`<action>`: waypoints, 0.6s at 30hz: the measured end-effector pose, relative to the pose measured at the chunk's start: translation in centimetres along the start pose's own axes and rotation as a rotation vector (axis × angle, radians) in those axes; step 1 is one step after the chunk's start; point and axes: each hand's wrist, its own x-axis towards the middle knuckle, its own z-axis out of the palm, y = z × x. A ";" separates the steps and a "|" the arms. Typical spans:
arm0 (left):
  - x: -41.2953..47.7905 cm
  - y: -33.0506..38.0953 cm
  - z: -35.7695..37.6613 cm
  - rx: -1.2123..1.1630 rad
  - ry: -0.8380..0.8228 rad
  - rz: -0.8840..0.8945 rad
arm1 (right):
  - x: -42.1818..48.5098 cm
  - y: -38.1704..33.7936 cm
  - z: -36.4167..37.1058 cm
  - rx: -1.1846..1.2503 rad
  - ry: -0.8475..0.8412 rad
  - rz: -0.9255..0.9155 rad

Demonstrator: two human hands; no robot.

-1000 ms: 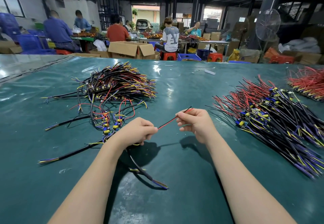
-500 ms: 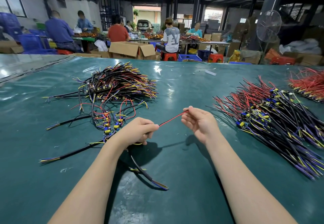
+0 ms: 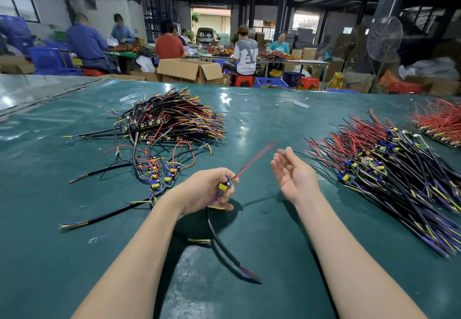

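Wired driver board (image 3: 222, 186) pinched in the left hand (image 3: 204, 190), just above the counter (image 3: 62, 256).
Right hand (image 3: 295, 175) open, palm up, holding nothing. Board light, probably fragile; leads limp. Grip the board's edges, not the red lead (image 3: 254, 159), which is blurred, perhaps swinging. Glossy green counter; wire heap (image 3: 389, 169) to the right; busy workshop beyond.

I see through one wide-angle camera worn on the person's head. It faces forward and down over the green table (image 3: 262, 124); the left hand (image 3: 207, 190) and right hand (image 3: 295, 177) sit close beneath it, other workers' benches (image 3: 299, 61) far off at top.
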 end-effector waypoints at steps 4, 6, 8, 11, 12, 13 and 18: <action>0.1 -0.1 0.4 0.015 0.071 0.020 | -0.5 0.3 0.7 -0.095 -0.122 0.244; 0.3 -0.1 0.3 0.015 0.091 0.044 | -1.1 0.8 1.1 -0.257 -0.201 0.341; 0.3 -0.2 0.1 0.007 0.089 0.065 | -1.5 1.5 1.3 -0.468 -0.271 0.337; 0.2 -0.4 -0.3 0.068 0.086 0.098 | -1.8 2.4 1.5 -0.611 -0.319 0.251; 0.2 -0.4 -0.4 0.099 0.101 0.109 | -1.8 2.4 1.5 -0.633 -0.325 0.236; 0.2 -0.4 -0.5 0.126 0.120 0.117 | -1.9 2.4 1.6 -0.666 -0.339 0.226; 0.4 -0.6 -0.4 0.217 0.150 0.123 | -2.2 2.2 1.7 -0.886 -0.382 0.132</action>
